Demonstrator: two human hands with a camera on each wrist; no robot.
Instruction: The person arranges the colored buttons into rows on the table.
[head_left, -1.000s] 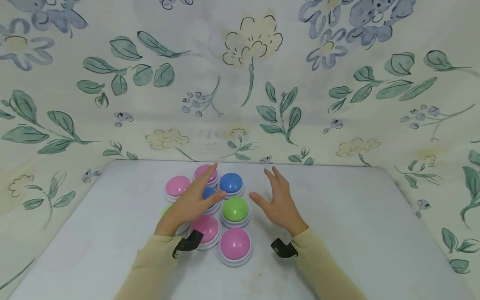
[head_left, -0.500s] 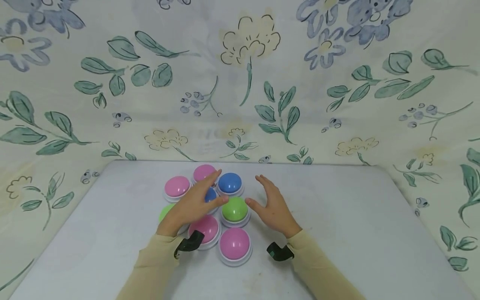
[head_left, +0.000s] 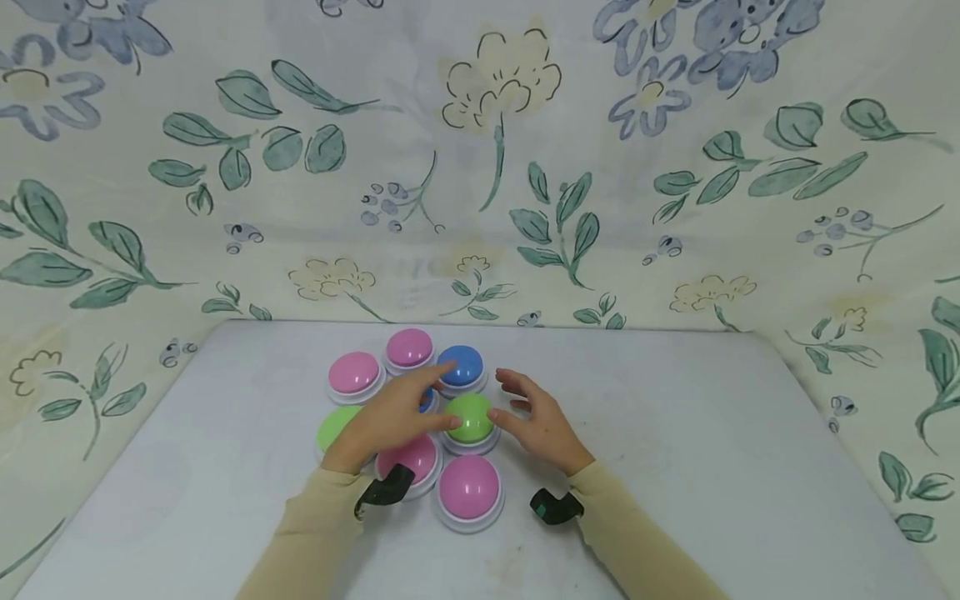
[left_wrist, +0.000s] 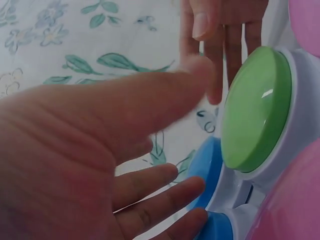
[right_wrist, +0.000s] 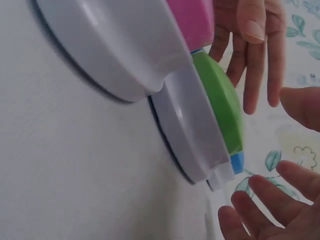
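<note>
Nearing the green button (head_left: 472, 415), left hand (head_left: 393, 418) and right hand (head_left: 543, 423) were brought closer, fingers (left_wrist: 162, 204) loosely extended, nothing held, the button left within reach.

Buttons (head_left: 469, 487) on the table (head_left: 712, 433), mostly left of centre, backdrop (head_left: 480, 233) behind.

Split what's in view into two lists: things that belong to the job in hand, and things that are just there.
Likely the job:
two green domes
two blue domes
four pink domes

Just there:
white table
floral cloth
</note>
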